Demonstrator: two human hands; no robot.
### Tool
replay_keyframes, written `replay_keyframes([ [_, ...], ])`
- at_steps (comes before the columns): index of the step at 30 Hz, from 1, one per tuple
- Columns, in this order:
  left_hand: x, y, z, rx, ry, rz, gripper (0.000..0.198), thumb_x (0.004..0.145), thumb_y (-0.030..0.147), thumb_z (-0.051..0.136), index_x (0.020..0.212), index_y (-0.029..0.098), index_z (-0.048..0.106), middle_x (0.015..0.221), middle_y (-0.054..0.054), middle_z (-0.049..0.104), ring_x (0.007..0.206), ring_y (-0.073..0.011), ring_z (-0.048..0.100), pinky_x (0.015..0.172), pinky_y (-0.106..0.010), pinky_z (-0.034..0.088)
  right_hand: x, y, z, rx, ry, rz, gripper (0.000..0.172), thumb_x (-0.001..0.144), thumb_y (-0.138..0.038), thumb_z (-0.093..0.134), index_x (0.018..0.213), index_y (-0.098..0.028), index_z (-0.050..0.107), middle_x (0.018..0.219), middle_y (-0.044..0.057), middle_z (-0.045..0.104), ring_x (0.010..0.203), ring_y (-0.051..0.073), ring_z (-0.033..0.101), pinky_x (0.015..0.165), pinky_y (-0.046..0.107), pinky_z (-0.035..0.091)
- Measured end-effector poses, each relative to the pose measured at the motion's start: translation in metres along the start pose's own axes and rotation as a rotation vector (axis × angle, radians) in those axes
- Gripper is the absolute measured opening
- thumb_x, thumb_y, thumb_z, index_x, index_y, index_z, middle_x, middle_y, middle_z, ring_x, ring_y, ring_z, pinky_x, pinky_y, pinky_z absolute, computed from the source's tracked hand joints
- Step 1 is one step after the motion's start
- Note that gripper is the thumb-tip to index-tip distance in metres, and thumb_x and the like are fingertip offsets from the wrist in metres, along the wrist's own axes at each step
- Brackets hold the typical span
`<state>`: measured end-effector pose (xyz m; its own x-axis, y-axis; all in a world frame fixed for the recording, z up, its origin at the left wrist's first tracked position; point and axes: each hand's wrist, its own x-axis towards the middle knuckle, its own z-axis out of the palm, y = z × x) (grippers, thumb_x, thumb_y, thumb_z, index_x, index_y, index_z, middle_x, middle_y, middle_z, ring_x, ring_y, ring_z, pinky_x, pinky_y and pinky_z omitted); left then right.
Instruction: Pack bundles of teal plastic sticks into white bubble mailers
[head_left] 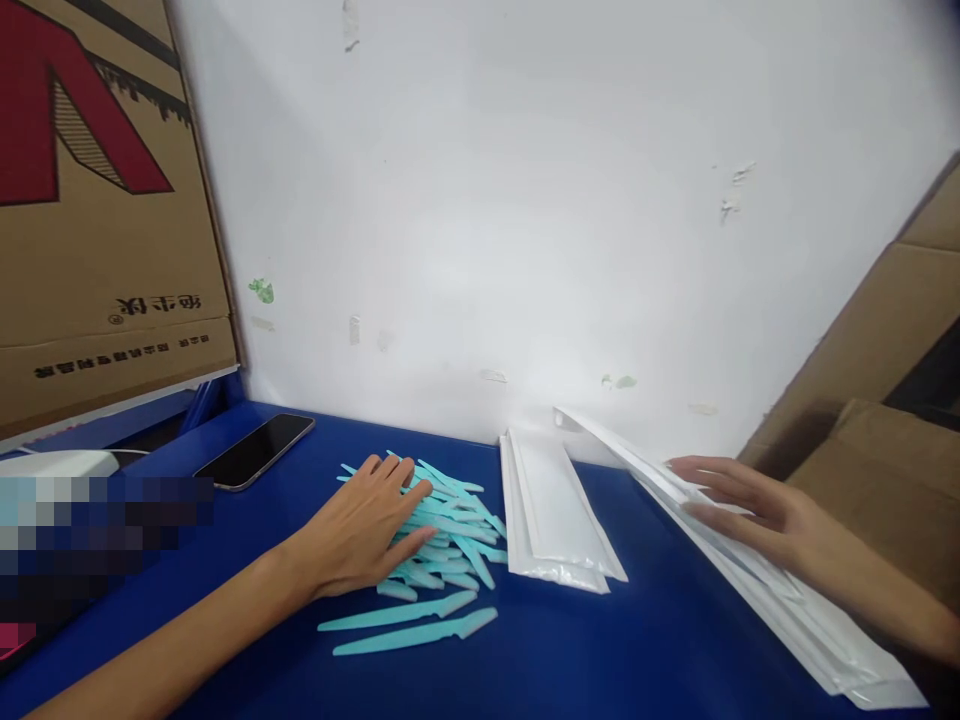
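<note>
My left hand [375, 518] rests on a heap of turquoise eyebrow razors [457, 522], its fingers bent over them and the thumb held apart; nothing is visibly gripped. Two more razors [416, 632] lie side by side in front of the heap. At the right, my right hand [750, 500] lies over a stack of long white plastic bags [787, 610], fingers stretched out and touching the top ones. Between the hands, a couple of white bags [559, 510] lie overlapping, beside the razors.
A phone [259, 450] lies at the back left of the blue table [247, 665]. A printed cardboard box [82, 250] stands at the left, and more cardboard [885, 470] is at the right. The white wall [487, 200] closes off the back.
</note>
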<state>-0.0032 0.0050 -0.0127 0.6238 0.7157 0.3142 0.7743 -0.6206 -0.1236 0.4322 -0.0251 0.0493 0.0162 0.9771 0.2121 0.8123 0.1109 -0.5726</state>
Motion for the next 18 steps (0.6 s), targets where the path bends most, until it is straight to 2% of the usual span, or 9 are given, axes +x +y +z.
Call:
replay_keyframes([
  [3,0.001,0.004,-0.011,-0.104,0.063,0.009,0.033,0.100,0.041,0.038,0.104,0.019,0.061,0.101,-0.011,0.061,0.091,-0.0263,0.053,0.084,-0.045,0.042,-0.010,-0.039,0.003,0.184,-0.230,-0.039,0.056,0.082,-0.062,0.061,0.131,-0.034,0.058,0.139,0.006,0.059,0.125,0.035,0.057,0.103,0.047,0.049],
  [6,0.000,0.011,-0.018,-0.371,0.131,-0.020,0.030,0.099,0.040,0.042,0.092,0.019,0.062,0.082,-0.003,0.060,0.077,-0.0191,0.052,0.081,-0.037,0.042,-0.015,-0.069,0.017,0.230,-0.365,-0.134,0.053,0.087,-0.056,0.061,0.134,-0.033,0.056,0.141,0.006,0.057,0.128,0.034,0.053,0.109,0.048,0.043],
  [8,0.001,0.013,-0.018,-0.550,0.143,-0.110,0.032,0.096,0.046,0.047,0.087,0.019,0.062,0.071,0.001,0.056,0.067,-0.0156,0.050,0.071,-0.031,0.042,-0.016,-0.082,0.029,0.211,-0.425,-0.198,0.051,0.087,-0.055,0.062,0.133,-0.034,0.056,0.142,0.005,0.055,0.128,0.033,0.052,0.108,0.048,0.044],
  [10,0.003,0.011,-0.014,-0.750,0.148,-0.262,0.039,0.095,0.049,0.048,0.076,0.018,0.062,0.061,0.003,0.051,0.057,-0.0131,0.045,0.057,-0.026,0.035,-0.017,-0.090,0.039,0.153,-0.471,-0.221,0.052,0.086,-0.055,0.063,0.135,-0.038,0.055,0.144,0.002,0.053,0.126,0.033,0.053,0.105,0.046,0.046],
  [13,0.006,0.001,-0.009,-1.099,0.157,-0.461,0.047,0.094,0.045,0.043,0.059,0.017,0.056,0.051,0.002,0.046,0.049,-0.0115,0.043,0.049,-0.025,0.031,-0.014,-0.099,0.045,0.043,-0.475,-0.229,0.056,0.085,-0.057,0.064,0.137,-0.043,0.053,0.144,0.000,0.053,0.124,0.033,0.054,0.102,0.046,0.049],
  [15,0.007,-0.007,-0.009,-1.232,0.154,-0.512,0.044,0.094,0.043,0.040,0.063,0.017,0.059,0.054,-0.001,0.052,0.050,-0.0134,0.050,0.046,-0.024,0.031,-0.010,-0.105,0.045,-0.016,-0.466,-0.256,0.056,0.084,-0.059,0.063,0.137,-0.042,0.054,0.144,0.000,0.053,0.126,0.034,0.052,0.105,0.048,0.046],
  [17,0.008,-0.012,-0.011,-1.333,0.165,-0.527,0.039,0.093,0.040,0.038,0.079,0.015,0.065,0.066,-0.005,0.062,0.059,-0.0170,0.057,0.044,-0.024,0.034,-0.002,-0.112,0.041,-0.073,-0.487,-0.279,0.056,0.083,-0.062,0.061,0.135,-0.040,0.057,0.145,0.001,0.053,0.129,0.035,0.049,0.107,0.048,0.044],
  [18,0.007,-0.013,-0.012,-1.402,0.183,-0.531,0.038,0.093,0.038,0.037,0.088,0.015,0.067,0.075,-0.007,0.065,0.067,-0.0191,0.061,0.047,-0.025,0.039,0.002,-0.116,0.039,-0.103,-0.506,-0.289,0.056,0.083,-0.063,0.061,0.134,-0.039,0.058,0.146,0.001,0.052,0.129,0.035,0.049,0.107,0.048,0.043],
])
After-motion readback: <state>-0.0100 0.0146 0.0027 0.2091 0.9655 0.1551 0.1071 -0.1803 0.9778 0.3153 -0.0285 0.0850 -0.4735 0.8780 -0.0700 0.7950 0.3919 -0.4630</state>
